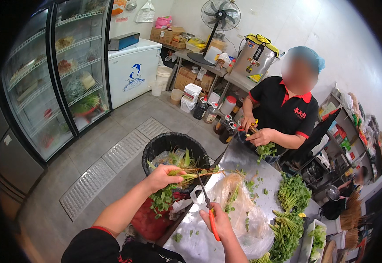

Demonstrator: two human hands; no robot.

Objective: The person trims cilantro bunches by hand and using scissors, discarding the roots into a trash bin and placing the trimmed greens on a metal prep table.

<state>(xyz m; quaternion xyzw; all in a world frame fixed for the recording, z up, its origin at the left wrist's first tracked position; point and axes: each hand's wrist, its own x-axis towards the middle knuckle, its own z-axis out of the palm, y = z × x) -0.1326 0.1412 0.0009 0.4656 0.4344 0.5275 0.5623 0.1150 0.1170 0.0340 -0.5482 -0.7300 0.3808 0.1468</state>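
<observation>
My left hand (pixel 166 177) grips a small bunch of cilantro (pixel 161 200) near its roots, over the rim of a black-lined waste bin (pixel 148 161). The leaves hang below the hand and the thin roots point right. My right hand (pixel 218 218) holds scissors with red-orange handles (pixel 213 223); their blades reach up to the root end of the bunch. Whether the blades touch the roots, I cannot tell. Beside my right hand a clear plastic bag (pixel 250 227) lies on the steel table (pixel 184 243) with loose sprigs on it. Piles of cilantro (pixel 292 194) lie at the table's right side.
Across the table a co-worker (pixel 283 115) in a blue hair cap holds greens and scissors. A white basket of lettuce (pixel 315 236) stands at the right. Bottles (pixel 200 108) and tubs stand on the floor behind the bin. A red bag (pixel 148 217) lies below my left arm.
</observation>
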